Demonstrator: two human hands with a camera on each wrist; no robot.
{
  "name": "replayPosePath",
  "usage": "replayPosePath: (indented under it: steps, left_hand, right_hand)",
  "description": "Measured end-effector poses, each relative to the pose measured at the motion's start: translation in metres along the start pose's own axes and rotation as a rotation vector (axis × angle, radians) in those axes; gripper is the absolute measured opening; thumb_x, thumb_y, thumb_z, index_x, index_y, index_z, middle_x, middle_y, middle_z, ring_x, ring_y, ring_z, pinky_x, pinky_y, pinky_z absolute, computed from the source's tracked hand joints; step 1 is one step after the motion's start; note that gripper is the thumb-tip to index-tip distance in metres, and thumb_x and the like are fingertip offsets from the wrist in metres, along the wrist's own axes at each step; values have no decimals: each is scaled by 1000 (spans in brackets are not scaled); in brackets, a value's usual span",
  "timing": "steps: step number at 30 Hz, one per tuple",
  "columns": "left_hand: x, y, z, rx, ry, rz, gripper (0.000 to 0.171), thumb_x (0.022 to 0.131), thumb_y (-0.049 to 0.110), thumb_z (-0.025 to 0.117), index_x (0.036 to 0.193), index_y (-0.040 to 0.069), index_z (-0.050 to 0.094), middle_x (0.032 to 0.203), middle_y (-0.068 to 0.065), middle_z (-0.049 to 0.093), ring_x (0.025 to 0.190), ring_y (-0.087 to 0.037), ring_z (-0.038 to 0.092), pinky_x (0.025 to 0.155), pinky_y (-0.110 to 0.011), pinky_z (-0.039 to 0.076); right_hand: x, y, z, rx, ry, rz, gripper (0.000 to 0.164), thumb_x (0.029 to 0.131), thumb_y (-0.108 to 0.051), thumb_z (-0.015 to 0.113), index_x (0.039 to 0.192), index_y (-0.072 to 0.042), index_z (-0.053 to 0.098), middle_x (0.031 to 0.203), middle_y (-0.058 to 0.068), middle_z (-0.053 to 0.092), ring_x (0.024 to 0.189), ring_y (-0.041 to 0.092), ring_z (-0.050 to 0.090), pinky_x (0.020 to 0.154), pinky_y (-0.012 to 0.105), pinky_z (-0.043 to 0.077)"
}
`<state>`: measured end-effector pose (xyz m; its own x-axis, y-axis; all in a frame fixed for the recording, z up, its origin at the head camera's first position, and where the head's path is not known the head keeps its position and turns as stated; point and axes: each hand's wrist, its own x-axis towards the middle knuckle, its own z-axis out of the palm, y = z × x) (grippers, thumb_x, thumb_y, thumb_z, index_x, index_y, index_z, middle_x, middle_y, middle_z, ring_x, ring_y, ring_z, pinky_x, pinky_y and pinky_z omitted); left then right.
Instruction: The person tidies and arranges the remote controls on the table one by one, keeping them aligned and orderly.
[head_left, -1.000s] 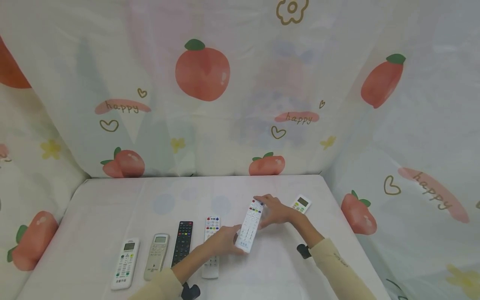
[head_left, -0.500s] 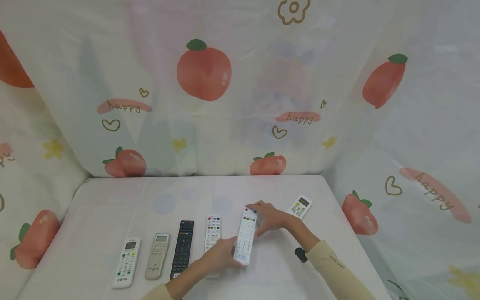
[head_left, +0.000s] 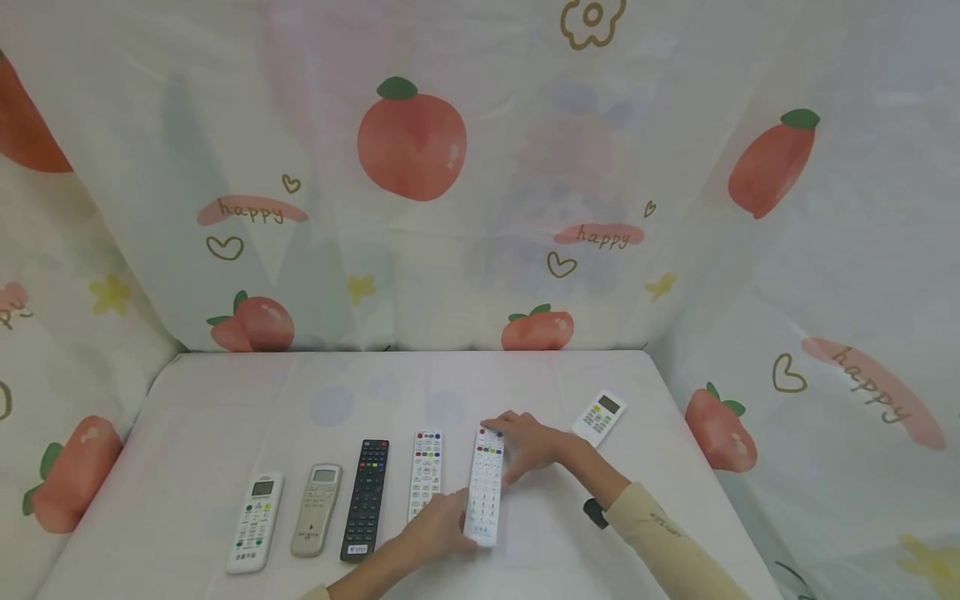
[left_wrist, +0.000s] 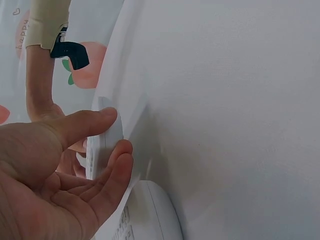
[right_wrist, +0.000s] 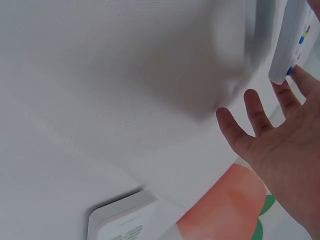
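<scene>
A white remote control (head_left: 484,487) with coloured buttons near its top is held between both hands, slightly tilted. My left hand (head_left: 438,529) pinches its lower end; in the left wrist view the thumb lies on one side and curled fingers on the other. My right hand (head_left: 528,442) holds its upper end between index finger and thumb, the other fingers spread, as the right wrist view shows. A similar white remote (head_left: 426,467) lies just left, its lower part hidden by my left hand. Beyond my right wrist rests a small white remote with a screen (head_left: 600,418).
Further left on the white tabletop (head_left: 225,400) lie a black remote (head_left: 365,500), a beige remote (head_left: 317,510) and a white remote with a screen (head_left: 255,525), side by side. Fruit-printed cloth (head_left: 480,167) walls the table at the back and sides.
Both hands have brought the white remote left and towards me, lower over the table, and turned it straighter, alongside the similar white one. The other remotes stay in place.
</scene>
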<state>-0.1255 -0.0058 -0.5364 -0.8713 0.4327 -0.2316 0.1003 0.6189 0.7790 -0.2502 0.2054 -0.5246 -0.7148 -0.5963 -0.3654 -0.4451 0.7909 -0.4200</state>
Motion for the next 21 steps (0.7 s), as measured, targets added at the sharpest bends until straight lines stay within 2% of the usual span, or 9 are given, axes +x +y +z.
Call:
replayPosePath:
  steps: [7, 14, 21]
  left_hand:
    - [-3, 4, 2, 26, 12, -20, 61, 69, 11, 89, 120, -6, 59, 77, 1, 63, 65, -10, 56, 63, -26, 50]
    - [-3, 4, 7, 52, 25, -37, 52, 69, 13, 89, 110, -3, 61, 75, 2, 61, 63, -10, 55, 61, -26, 49]
    - [-3, 4, 9, 83, 24, -50, 54, 69, 14, 89, 111, -4, 60, 75, -1, 61, 63, -12, 56, 60, -27, 50]
  right_hand:
    - [4, -5, 5, -67, -24, 22, 101, 68, -45, 91, 153, -23, 42, 142, 2, 48, 115, 21, 44, 92, 40, 46]
    - [7, -7, 8, -116, -31, 28, 100, 67, -47, 90, 152, -24, 42, 143, 2, 49, 117, 22, 45, 94, 43, 47]
    - [6, -10, 5, -122, -28, 20, 100, 67, -47, 91, 152, -24, 43, 143, 3, 49, 119, 24, 45, 97, 47, 45]
